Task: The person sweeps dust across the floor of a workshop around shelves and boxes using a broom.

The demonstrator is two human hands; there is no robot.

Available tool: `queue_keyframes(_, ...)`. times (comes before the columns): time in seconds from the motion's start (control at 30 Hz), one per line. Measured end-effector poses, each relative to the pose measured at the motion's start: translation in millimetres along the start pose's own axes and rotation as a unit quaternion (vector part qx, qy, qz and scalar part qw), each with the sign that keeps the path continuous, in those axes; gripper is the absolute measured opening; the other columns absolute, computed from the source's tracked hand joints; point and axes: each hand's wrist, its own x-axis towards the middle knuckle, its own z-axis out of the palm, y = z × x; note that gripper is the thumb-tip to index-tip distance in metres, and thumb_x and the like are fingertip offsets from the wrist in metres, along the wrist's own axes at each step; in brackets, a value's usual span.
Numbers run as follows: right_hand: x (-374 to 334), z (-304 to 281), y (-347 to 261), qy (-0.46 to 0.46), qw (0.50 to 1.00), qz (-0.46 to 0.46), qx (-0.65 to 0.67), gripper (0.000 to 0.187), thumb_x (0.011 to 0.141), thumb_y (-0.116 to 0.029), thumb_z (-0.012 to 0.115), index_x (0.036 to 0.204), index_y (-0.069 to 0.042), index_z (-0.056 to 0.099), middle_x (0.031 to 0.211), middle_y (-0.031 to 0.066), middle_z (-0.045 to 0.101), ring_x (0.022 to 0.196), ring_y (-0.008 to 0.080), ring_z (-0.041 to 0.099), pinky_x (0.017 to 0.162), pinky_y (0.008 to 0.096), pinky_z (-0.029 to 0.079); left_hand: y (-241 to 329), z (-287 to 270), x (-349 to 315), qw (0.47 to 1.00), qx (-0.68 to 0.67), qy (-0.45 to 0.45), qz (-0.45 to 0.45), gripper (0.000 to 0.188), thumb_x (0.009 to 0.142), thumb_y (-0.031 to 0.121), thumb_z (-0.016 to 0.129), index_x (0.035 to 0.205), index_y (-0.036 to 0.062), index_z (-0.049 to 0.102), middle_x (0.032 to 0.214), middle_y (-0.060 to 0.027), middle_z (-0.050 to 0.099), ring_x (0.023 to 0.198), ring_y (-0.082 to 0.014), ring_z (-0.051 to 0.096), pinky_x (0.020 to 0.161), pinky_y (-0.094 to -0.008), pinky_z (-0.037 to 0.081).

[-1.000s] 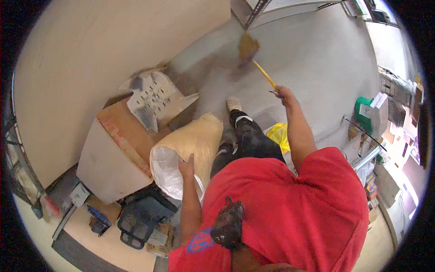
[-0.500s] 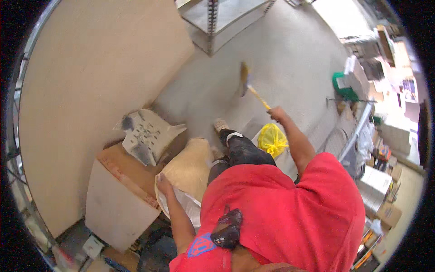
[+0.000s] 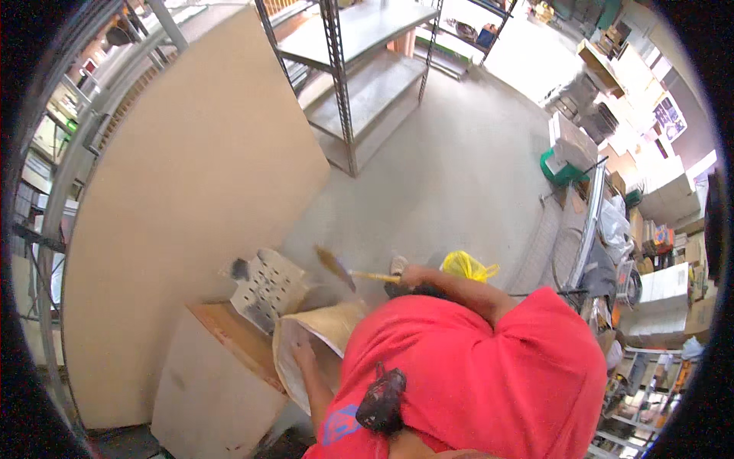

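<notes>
My right hand [image 3: 413,278] is closed round the yellow handle of a small broom [image 3: 373,276]. Its dark-edged, yellowish bristle head points left, just above the sack and beside a pale perforated piece [image 3: 272,291]. With its mouth toward me, a tan woven sack [image 3: 333,321] stands at my left, pale on the inside. My left hand [image 3: 304,353] grips the sack at its mouth; its fingertips are partly hidden. Against the sack's left side is a cardboard box [image 3: 210,375], the perforated piece resting at its far end.
A large tan board [image 3: 191,199] stands along the left. Metal shelving [image 3: 367,92] is at the far side of the grey floor [image 3: 436,168]. A yellow plastic bag [image 3: 468,266] lies beyond my right forearm. To the right are a green bucket [image 3: 562,167] and stacked boxes [image 3: 661,294].
My right hand and the broom have swung left and nearer, toward the sack. The sack's mouth has tipped wider into view, with my left hand still on it. The view has shifted.
</notes>
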Motion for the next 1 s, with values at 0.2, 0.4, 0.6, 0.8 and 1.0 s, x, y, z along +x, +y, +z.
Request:
queue_keyframes(0.2, 102.6, 60.1, 24.7, -0.043, 0.998, 0.001, 0.044, 0.034, 0.065, -0.038, 0.061, 0.073, -0.006, 0.064, 0.065, 0.0129, 0.061, 0.059, 0.0256, 0.058, 0.053, 0.0366, 0.045, 13.0, -1.5, -17.1, 0.992, -0.047, -0.044, -0.105, 0.065, 0.076, 0.034, 0.059, 0.118, -0.0079, 0.035, 0.083, -0.0134, 0.055, 0.063, -0.0195, 0.053, 0.051, -0.0292, 0.046)
queue_keyframes(0.4, 150.9, 79.0, 69.9, 0.030, 0.990, -0.133, -0.032, 0.013, 0.067, -0.022, 0.056, 0.073, -0.012, 0.061, 0.063, 0.0093, 0.059, 0.056, 0.0257, 0.055, 0.052, 0.0371, 0.046, 58.1, -4.4, -18.2, 0.994, 0.004, -0.048, -0.095, 0.047, 0.074, 0.023, 0.061, 0.106, -0.0073, 0.045, 0.069, -0.0097, 0.054, 0.057, -0.0161, 0.052, 0.045, -0.0273, 0.043)
queue_keyframes(0.6, 145.5, 7.5, 9.1, -0.005, 0.969, -0.220, -0.113, 0.015, 0.063, -0.017, 0.055, 0.075, -0.011, 0.063, 0.069, 0.0108, 0.061, 0.059, 0.0240, 0.058, 0.052, 0.0371, 0.046, 40.4, -20.9, -14.8, 0.987, 0.031, 0.029, -0.157, 0.047, 0.075, 0.019, 0.058, 0.108, -0.0093, 0.043, 0.087, -0.0167, 0.054, 0.066, -0.0188, 0.053, 0.047, -0.0274, 0.044)
queue_keyframes(0.8, 197.0, -7.0, 91.7, -0.072, 0.972, 0.068, 0.213, 0.018, 0.064, -0.022, 0.058, 0.078, -0.012, 0.065, 0.071, 0.0071, 0.062, 0.064, 0.0189, 0.059, 0.057, 0.0324, 0.048, 121.8, 8.9, -17.5, 0.976, 0.157, -0.010, -0.150, 0.058, 0.075, 0.023, 0.058, 0.117, -0.0111, 0.036, 0.115, -0.0233, 0.044, 0.082, -0.0243, 0.054, 0.055, -0.0292, 0.047)
queue_keyframes(1.0, 188.6, -90.2, 255.4, 0.001, 0.937, 0.189, 0.293, 0.015, 0.063, -0.018, 0.060, 0.072, -0.006, 0.061, 0.065, 0.0105, 0.060, 0.051, 0.0198, 0.055, 0.050, 0.0329, 0.045, 163.9, 43.4, -0.6, 0.965, 0.187, 0.020, -0.184, 0.060, 0.076, 0.024, 0.059, 0.118, -0.0113, 0.035, 0.119, -0.0231, 0.041, 0.084, -0.0236, 0.054, 0.057, -0.0280, 0.046)
